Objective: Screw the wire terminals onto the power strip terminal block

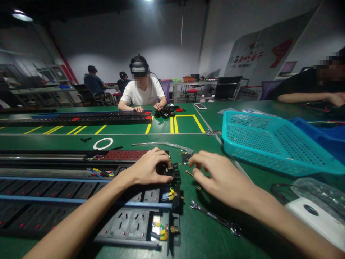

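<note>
Socket strips (72,190), wrench (215,218) nearby

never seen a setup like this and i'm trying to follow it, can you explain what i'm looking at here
There is no machine at work here, just a person's two bare hands. The single picture comes from a camera worn on that person's head, looking forward and down, so both forearms reach in from the bottom.

On the green table lie long socket strips, with a combination wrench and a turquoise basket to the right. The left hand curls over the end of one strip; whether it grips firmly is hard to tell. The right hand is open, its fingers beside a small brass-coloured bolt. Across the table, another person in a white T-shirt sits with both hands near similar parts.
</note>
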Demonstrator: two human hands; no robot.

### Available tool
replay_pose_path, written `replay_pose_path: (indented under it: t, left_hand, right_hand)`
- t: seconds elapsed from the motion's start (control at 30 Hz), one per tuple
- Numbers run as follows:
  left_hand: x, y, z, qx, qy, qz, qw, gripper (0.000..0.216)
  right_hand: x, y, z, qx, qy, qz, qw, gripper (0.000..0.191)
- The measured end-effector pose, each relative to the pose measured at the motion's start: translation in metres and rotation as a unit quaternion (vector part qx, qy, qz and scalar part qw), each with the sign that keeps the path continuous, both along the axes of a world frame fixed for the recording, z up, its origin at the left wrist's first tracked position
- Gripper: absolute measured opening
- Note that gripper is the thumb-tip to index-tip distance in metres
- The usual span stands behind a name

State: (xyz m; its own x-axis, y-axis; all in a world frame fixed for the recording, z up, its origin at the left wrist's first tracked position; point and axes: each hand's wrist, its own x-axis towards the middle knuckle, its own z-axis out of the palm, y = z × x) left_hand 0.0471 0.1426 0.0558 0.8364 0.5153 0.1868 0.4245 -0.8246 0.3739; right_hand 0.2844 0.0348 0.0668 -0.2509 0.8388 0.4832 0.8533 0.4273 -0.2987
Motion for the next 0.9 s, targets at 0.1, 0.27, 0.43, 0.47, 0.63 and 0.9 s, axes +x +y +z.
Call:
replay_pose_path:
  t: [0.1,0.27,0.43,0.47,0.63,0.9]
  left_hand:
    - [0.000,-0.001,-0.001,0.004,-0.002,0.000,1.000,0.025]
    - [0.001,-0.003,-0.004,0.009,-0.006,0.001,1.000,0.026]
    - [0.003,-0.005,-0.006,0.010,-0.008,-0.003,1.000,0.026]
    - [0.003,-0.006,-0.007,0.009,-0.009,-0.002,1.000,0.027]
    - [0.002,-0.010,-0.009,-0.033,-0.035,0.026,0.999,0.055]
    - [0.002,-0.013,-0.016,-0.059,-0.059,0.040,0.996,0.088]
  right_hand:
    - [-0.007,0.015,-0.011,-0.155,-0.094,0.042,0.983,0.028]
    - [-0.020,0.021,-0.027,-0.260,-0.169,0.071,0.948,0.052]
    - [-0.017,0.020,-0.026,-0.279,-0.183,0.048,0.942,0.051]
    - [-0.015,0.020,-0.024,-0.279,-0.184,0.040,0.942,0.047]
    - [0.002,0.022,-0.017,-0.284,-0.180,0.017,0.942,0.026]
    - [0.005,0.017,-0.023,-0.294,-0.168,0.023,0.940,0.026]
